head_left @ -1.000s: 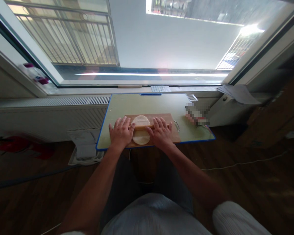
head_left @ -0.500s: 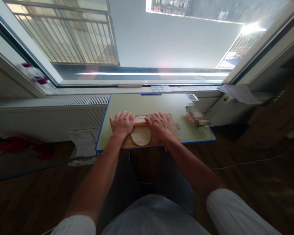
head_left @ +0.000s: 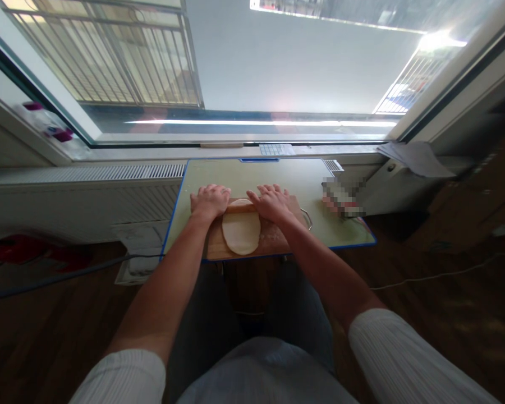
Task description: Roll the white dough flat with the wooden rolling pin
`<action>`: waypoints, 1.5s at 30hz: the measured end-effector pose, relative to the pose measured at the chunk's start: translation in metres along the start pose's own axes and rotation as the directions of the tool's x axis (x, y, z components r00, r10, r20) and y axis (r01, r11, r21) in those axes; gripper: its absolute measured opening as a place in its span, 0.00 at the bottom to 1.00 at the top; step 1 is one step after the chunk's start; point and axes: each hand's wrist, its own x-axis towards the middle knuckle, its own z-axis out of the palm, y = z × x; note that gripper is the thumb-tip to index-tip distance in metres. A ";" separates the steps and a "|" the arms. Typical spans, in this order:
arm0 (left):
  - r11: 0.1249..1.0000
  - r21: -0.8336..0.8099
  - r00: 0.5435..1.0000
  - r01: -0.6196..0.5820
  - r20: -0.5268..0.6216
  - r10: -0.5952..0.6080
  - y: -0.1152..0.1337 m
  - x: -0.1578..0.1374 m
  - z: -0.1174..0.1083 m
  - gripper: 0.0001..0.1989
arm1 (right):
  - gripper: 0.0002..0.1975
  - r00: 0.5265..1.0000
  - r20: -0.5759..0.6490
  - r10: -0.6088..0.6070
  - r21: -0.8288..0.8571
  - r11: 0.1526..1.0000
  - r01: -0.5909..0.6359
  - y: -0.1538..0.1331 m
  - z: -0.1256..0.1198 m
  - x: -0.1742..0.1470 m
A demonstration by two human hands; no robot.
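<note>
A wooden rolling pin [head_left: 241, 208] lies crosswise over a flat, rounded sheet of pale dough [head_left: 240, 234]. My left hand [head_left: 209, 201] covers the pin's left end, palm down, with the fingers reaching forward over it. Over the right end, my right hand [head_left: 273, 202] presses in the same way. The pin rests near the dough's far edge, and most of the dough shows on my side of it. Beneath the dough is a wooden cutting board [head_left: 217, 248] with a metal handle [head_left: 307, 219] at its right. White flour smudges mark the board beside my right hand.
The board sits on a small pale-green table [head_left: 219, 173] with a blue rim. A blurred-out item [head_left: 340, 197] lies at the table's right. Behind stand a radiator [head_left: 151, 171] and a windowsill with a bottle [head_left: 48, 122] and papers [head_left: 416, 157]. A dark cable [head_left: 88, 272] runs at left.
Both hands have pushed the rolling pin slightly forward, away from me. More of the dough shows on the near side, and it looks longer. The camera view has shifted slightly.
</note>
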 end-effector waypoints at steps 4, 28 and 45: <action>1.000 0.006 1.000 0.006 -0.023 -0.006 0.001 0.010 0.000 0.29 | 0.31 1.000 0.007 0.022 0.040 0.999 -0.023 0.002 0.003 0.015; 0.994 0.050 0.994 0.097 -0.056 -0.095 0.012 0.069 -0.005 0.26 | 0.30 0.986 0.131 0.105 0.061 0.992 -0.114 0.004 -0.003 0.083; 0.998 0.030 0.999 0.052 0.008 -0.052 0.006 0.037 -0.002 0.27 | 0.28 0.992 0.090 0.087 0.025 0.996 -0.090 0.003 0.000 0.045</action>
